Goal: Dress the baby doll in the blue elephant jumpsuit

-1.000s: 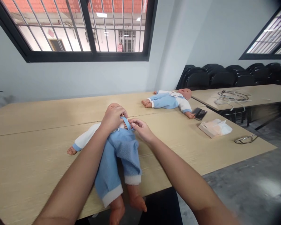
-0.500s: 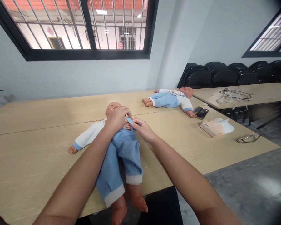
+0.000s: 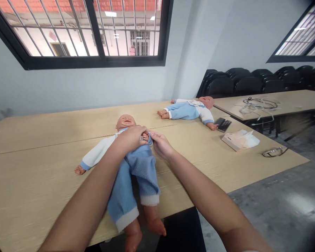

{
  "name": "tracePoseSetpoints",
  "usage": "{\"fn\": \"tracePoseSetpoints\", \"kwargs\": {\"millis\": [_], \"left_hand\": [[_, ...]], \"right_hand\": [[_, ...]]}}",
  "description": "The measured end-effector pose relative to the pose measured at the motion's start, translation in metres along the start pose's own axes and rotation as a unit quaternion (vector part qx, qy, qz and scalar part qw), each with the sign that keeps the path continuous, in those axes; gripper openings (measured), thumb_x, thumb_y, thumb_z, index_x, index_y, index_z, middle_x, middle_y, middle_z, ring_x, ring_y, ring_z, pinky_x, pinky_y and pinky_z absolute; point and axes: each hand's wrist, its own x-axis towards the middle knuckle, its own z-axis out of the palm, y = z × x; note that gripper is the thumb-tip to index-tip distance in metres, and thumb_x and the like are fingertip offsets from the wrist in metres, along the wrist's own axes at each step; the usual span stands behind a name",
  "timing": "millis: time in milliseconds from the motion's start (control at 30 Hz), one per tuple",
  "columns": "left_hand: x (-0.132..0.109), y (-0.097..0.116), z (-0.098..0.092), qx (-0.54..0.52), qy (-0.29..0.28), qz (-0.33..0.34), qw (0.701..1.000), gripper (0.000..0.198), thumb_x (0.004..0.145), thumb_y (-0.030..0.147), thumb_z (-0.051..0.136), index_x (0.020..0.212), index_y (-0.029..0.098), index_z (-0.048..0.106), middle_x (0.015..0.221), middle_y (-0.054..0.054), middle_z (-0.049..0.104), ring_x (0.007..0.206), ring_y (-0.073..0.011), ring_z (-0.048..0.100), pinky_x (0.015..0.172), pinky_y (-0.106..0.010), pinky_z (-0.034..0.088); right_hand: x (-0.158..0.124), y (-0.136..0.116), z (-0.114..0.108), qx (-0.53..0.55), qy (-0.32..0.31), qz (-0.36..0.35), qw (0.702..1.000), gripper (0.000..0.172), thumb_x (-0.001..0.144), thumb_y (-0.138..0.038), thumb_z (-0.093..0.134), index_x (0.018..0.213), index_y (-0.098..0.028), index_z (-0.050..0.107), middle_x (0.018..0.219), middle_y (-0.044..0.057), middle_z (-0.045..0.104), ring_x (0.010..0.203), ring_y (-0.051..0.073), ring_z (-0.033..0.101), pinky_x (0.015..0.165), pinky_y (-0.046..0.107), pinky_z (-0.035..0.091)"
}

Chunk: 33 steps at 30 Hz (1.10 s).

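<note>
A baby doll [image 3: 144, 164] in blue trousers and a white top lies on its back, its feet past the table's near edge. My left hand [image 3: 135, 137] reaches across its chest, fingers curled round the doll's bent arm. The doll's small hand [image 3: 145, 137] shows just beyond those fingertips, beside a blue sleeve cuff [image 3: 150, 139]. With thumb and fingertips together, my right hand [image 3: 160, 142] pinches this cuff from the right. Most of the bent arm is hidden under my left hand. The doll's other arm [image 3: 96, 154] stretches out to the left in a white sleeve.
A second doll [image 3: 186, 110] in similar clothes lies farther back on the table [image 3: 36, 175]. Near it are a dark phone [image 3: 222, 124], a tissue pack [image 3: 240, 140] and eyeglasses [image 3: 275, 152]. Coiled cables [image 3: 259, 104] lie on another table; black chairs [image 3: 245, 84] stand stacked behind.
My left hand has moved down slightly from the doll's chin, so more of its head shows. The doll's hand now pokes out more clearly beside the cuff. My right hand keeps its pinch.
</note>
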Motion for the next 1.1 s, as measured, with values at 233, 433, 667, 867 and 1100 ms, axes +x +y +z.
{"fn": "tracePoseSetpoints", "kwargs": {"millis": [233, 433, 667, 867, 1100], "left_hand": [[-0.002, 0.006, -0.002, 0.039, -0.001, -0.024, 0.999, 0.025, 0.092, 0.039, 0.062, 0.11, 0.027, 0.075, 0.111, -0.006, 0.078, 0.102, -0.0245, 0.07, 0.078, -0.031, 0.047], [-0.004, 0.005, 0.001, 0.073, -0.015, -0.045, 0.996, 0.028, 0.091, 0.039, 0.055, 0.107, 0.027, 0.074, 0.108, -0.006, 0.079, 0.097, -0.0239, 0.071, 0.069, -0.031, 0.043], [-0.005, 0.01, 0.0, 0.112, -0.016, -0.072, 0.991, 0.028, 0.087, 0.04, 0.054, 0.103, 0.024, 0.07, 0.09, -0.007, 0.077, 0.076, -0.023, 0.068, 0.061, -0.031, 0.037], [-0.006, 0.002, -0.001, 0.068, 0.004, -0.067, 0.995, 0.023, 0.083, 0.039, 0.06, 0.098, 0.024, 0.068, 0.085, -0.006, 0.077, 0.072, -0.0223, 0.066, 0.059, -0.031, 0.036], [-0.007, -0.001, -0.007, 0.007, -0.019, -0.029, 0.999, 0.031, 0.077, 0.03, 0.063, 0.105, 0.026, 0.074, 0.093, -0.003, 0.079, 0.083, -0.0222, 0.069, 0.067, -0.03, 0.043]], "right_hand": [[0.001, -0.005, -0.004, -0.044, 0.003, -0.006, 0.999, 0.027, 0.079, -0.046, 0.081, 0.092, -0.023, 0.078, 0.1, 0.004, 0.077, 0.096, 0.021, 0.067, 0.095, 0.036, 0.049], [-0.003, -0.027, -0.009, -0.182, -0.013, 0.044, 0.982, 0.03, 0.081, -0.05, 0.077, 0.084, -0.021, 0.078, 0.093, 0.004, 0.078, 0.093, 0.02, 0.066, 0.095, 0.035, 0.046], [-0.004, -0.038, -0.025, -0.262, -0.032, 0.105, 0.959, 0.031, 0.083, -0.049, 0.076, 0.083, -0.017, 0.077, 0.081, 0.003, 0.074, 0.078, 0.017, 0.059, 0.08, 0.032, 0.045], [-0.005, -0.043, -0.039, -0.218, -0.117, 0.141, 0.959, 0.03, 0.082, -0.047, 0.08, 0.084, -0.017, 0.075, 0.081, 0.002, 0.069, 0.074, 0.015, 0.054, 0.073, 0.03, 0.042], [-0.003, -0.039, -0.049, -0.112, -0.1, 0.129, 0.98, 0.029, 0.083, -0.045, 0.081, 0.083, -0.017, 0.073, 0.073, 0.0, 0.061, 0.066, 0.012, 0.045, 0.063, 0.027, 0.033]]}}
